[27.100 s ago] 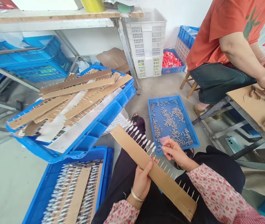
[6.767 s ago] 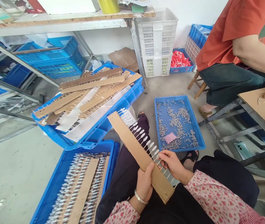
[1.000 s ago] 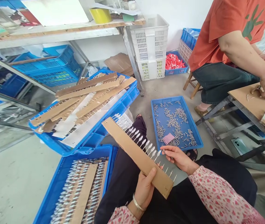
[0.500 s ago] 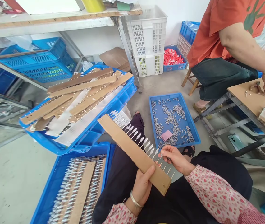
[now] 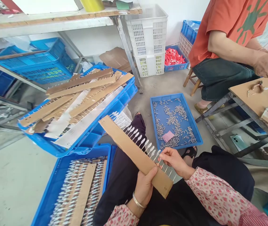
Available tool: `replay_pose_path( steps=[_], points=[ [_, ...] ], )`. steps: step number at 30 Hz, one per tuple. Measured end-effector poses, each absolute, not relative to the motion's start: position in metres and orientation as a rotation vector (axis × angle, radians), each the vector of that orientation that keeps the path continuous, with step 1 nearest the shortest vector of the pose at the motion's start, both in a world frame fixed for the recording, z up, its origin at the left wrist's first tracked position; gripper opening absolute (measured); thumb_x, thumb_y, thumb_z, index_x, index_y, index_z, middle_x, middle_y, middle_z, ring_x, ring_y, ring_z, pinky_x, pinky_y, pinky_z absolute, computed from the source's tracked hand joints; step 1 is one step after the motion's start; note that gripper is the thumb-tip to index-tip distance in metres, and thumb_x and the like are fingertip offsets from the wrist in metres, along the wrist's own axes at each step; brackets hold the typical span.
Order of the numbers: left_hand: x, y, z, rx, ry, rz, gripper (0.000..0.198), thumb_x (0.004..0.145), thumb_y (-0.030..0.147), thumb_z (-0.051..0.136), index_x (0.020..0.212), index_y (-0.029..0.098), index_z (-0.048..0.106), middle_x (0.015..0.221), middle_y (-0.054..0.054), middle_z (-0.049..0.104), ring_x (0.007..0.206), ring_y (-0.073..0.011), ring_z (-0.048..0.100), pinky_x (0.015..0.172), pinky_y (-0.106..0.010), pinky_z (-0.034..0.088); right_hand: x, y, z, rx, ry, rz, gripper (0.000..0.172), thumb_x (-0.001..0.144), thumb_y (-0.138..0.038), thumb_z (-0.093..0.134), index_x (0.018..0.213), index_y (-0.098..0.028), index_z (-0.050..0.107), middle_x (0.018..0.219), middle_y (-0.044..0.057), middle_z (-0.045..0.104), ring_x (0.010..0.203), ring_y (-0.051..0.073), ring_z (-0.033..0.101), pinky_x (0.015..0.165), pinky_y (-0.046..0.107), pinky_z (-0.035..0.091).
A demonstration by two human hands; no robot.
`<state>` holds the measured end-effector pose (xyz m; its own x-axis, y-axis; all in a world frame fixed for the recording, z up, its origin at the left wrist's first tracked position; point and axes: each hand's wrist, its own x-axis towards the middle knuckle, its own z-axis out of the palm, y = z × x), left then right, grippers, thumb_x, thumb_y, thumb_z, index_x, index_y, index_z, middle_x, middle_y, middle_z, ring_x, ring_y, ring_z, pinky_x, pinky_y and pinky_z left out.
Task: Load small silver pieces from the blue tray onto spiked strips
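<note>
My left hand (image 5: pixel 145 185) grips a long brown cardboard strip (image 5: pixel 129 147) that slants across my lap. A row of thin pins sticks out of its right edge. The upper pins carry small white caps (image 5: pixel 143 142); the lower ones (image 5: pixel 169 172) are bare. My right hand (image 5: pixel 173 158) is pinched at the pin row, just below the last capped pin, on a small white cap. A shallow blue tray (image 5: pixel 195 131) with several loose white caps and a pink slip lies on the floor past my right hand.
A blue crate (image 5: pixel 115 113) piled with pinned cardboard strips sits at the left. Another blue crate (image 5: pixel 53 185) of finished strips is below it. A person in an orange shirt (image 5: pixel 228 22) sits at a cardboard-topped table (image 5: pixel 251 100) at the right. White baskets (image 5: pixel 148 40) stand behind.
My right hand has moved slightly down and in toward the pin row, closing on the strip's edge. The other person's hand has lifted from the table.
</note>
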<state>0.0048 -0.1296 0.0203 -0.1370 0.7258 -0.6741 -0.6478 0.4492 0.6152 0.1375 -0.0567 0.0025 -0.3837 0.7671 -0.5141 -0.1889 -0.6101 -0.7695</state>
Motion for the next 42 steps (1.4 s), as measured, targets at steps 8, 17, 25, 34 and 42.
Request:
replay_pose_path(
  steps=[8,17,25,34,42],
  points=[
    [0.008,-0.128,0.02,0.052,1.318,1.205,0.033,0.054,0.023,0.085,0.08,0.011,0.069,0.076,-0.008,0.073,0.071,-0.0206,0.067,0.067,-0.031,0.052,0.133,-0.061,0.006,-1.251,-0.814,1.987,0.035,0.065,-0.042,0.078,0.068,-0.018,0.052,0.065,0.001,0.068,0.045,0.007,0.039,0.046,0.023,0.024],
    [0.007,-0.128,0.024,0.057,1.329,1.195,0.033,0.053,0.024,0.085,0.079,0.011,0.07,0.076,-0.008,0.073,0.071,-0.0215,0.067,0.069,-0.032,0.052,0.135,-0.058,0.005,-1.274,-0.833,1.949,0.037,0.063,-0.046,0.078,0.067,-0.019,0.053,0.066,0.002,0.068,0.045,0.009,0.037,0.045,0.024,0.021],
    [0.007,-0.129,0.02,0.063,1.307,1.206,0.033,0.055,0.023,0.084,0.082,0.01,0.07,0.077,-0.008,0.073,0.071,-0.0207,0.067,0.068,-0.031,0.052,0.133,-0.061,0.004,-1.251,-0.859,1.966,0.034,0.065,-0.043,0.077,0.068,-0.019,0.053,0.065,0.002,0.068,0.048,0.01,0.042,0.047,0.024,0.026],
    [0.01,-0.131,0.019,0.071,1.359,1.226,0.027,0.055,0.021,0.082,0.076,0.012,0.068,0.07,-0.005,0.072,0.064,-0.0188,0.065,0.061,-0.029,0.051,0.126,-0.069,0.005,-1.259,-0.877,1.929,0.032,0.064,-0.042,0.078,0.065,-0.02,0.054,0.063,0.0,0.068,0.047,0.012,0.052,0.049,0.025,0.032],
    [0.009,-0.127,0.018,0.07,1.34,1.233,0.027,0.054,0.022,0.083,0.074,0.012,0.069,0.069,-0.005,0.071,0.062,-0.0188,0.064,0.061,-0.029,0.051,0.126,-0.067,0.008,-1.234,-0.867,1.957,0.034,0.062,-0.043,0.078,0.064,-0.02,0.053,0.062,0.0,0.066,0.049,0.012,0.054,0.049,0.025,0.034]
  ],
)
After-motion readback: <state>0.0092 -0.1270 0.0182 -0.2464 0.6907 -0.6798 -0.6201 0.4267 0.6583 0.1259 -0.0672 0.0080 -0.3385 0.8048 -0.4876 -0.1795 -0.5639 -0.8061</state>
